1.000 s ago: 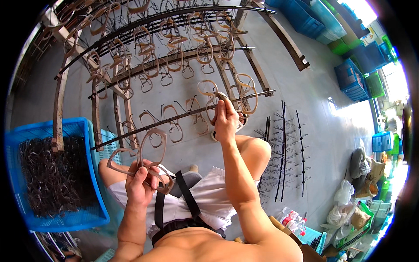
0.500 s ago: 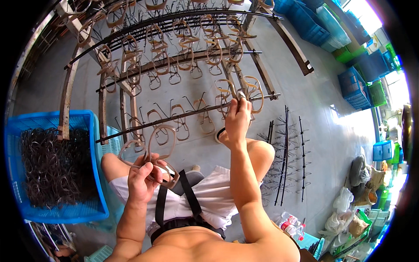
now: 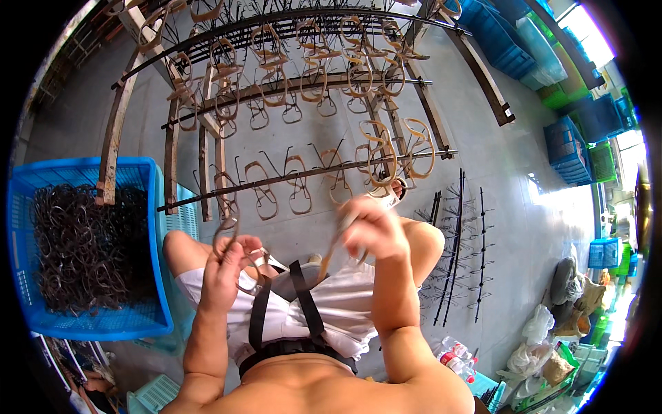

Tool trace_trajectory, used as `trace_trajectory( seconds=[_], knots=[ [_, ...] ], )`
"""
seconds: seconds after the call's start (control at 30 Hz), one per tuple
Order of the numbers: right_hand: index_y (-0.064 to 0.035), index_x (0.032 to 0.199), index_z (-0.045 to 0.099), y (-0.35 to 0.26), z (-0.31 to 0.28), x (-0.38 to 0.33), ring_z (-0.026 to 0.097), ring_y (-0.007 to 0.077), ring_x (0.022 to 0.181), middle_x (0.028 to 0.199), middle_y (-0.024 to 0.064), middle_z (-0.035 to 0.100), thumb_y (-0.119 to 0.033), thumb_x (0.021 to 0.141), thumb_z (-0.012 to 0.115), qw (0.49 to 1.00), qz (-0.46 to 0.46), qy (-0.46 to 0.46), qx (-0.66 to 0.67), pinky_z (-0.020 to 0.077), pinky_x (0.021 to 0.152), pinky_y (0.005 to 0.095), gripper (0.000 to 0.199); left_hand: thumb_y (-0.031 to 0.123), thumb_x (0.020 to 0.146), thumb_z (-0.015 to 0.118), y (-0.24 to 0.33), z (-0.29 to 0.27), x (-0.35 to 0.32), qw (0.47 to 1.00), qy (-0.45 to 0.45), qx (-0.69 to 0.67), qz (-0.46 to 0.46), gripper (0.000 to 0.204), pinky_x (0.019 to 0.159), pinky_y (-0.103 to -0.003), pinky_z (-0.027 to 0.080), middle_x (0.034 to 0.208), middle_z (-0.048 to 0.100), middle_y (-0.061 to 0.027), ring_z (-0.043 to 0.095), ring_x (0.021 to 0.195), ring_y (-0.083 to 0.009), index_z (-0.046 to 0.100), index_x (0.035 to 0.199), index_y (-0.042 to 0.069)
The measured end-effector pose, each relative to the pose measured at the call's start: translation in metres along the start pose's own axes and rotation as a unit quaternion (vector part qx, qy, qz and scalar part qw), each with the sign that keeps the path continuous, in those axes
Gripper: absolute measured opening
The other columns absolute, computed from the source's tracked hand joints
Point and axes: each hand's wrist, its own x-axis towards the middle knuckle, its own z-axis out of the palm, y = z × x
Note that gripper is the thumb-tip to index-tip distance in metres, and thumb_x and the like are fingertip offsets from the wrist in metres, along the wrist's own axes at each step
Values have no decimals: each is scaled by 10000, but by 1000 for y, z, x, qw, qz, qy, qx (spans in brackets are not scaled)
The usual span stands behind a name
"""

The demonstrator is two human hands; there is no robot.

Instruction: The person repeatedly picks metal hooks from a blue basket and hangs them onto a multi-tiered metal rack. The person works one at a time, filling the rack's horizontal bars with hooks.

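My left hand [image 3: 226, 272], above my left thigh, has its fingers closed on a brown eyeglass frame [image 3: 233, 225]; the fingers cover part of it, and whether more than one frame is there I cannot tell. To its right, over my lap, my right hand [image 3: 376, 224] is smeared by motion. A blurred brownish eyeglass frame [image 3: 334, 250] hangs down from its fingers. Beyond both hands runs a dark rod [image 3: 276, 182] with wire hooks, where several eyeglass frames hang. Two tan eyeglass frames [image 3: 432, 148] hang close to its right end.
Further rods [image 3: 289, 87] of hanging frames sit on a rack with worn posts [image 3: 115, 138]. A blue crate [image 3: 160, 276] full of dark frames stands at my left. Loose hooked rods [image 3: 452, 255] lie on the floor at right, near plastic bottles [image 3: 456, 359] and blue crates [image 3: 565, 148].
My right hand has come back from the rod's right end toward my lap, with an eyeglass frame now in it. The left hand stays near its place; fewer rims show there. The view has shifted slightly.
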Motion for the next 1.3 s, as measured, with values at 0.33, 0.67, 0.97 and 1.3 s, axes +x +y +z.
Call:
trace_trajectory(
  seconds=[0.33,0.67,0.97,1.3],
  knots=[
    [-36,870,487,88,-1,48,506,98,438,582,10,502,-234,974,435,842,43,533,-70,396,363,226,229,329,917,497,-1,-6,0,994,-85,-13,-62,389,703,-203,338,867,459,2,414,749,-78,488,1121,-3],
    [-37,918,537,95,13,50,492,83,443,608,0,486,-236,962,470,849,-9,519,99,407,366,214,215,168,859,637,2,2,-3,997,-56,-26,-41,218,553,-193,345,813,506,-5,438,633,-64,504,996,63],
    [-50,817,497,100,21,48,449,88,425,570,2,455,-214,962,474,890,-7,457,1,406,373,228,220,147,874,607,-3,-1,-4,997,-42,-41,-46,149,509,-177,328,746,523,-6,424,595,-43,516,941,50],
    [-37,758,489,99,9,46,452,68,423,530,-8,456,-204,962,471,882,18,445,-156,378,368,214,264,133,872,600,-1,1,-5,997,-48,-38,-50,145,507,-160,329,853,596,-45,421,590,-26,517,946,40]
  ],
)
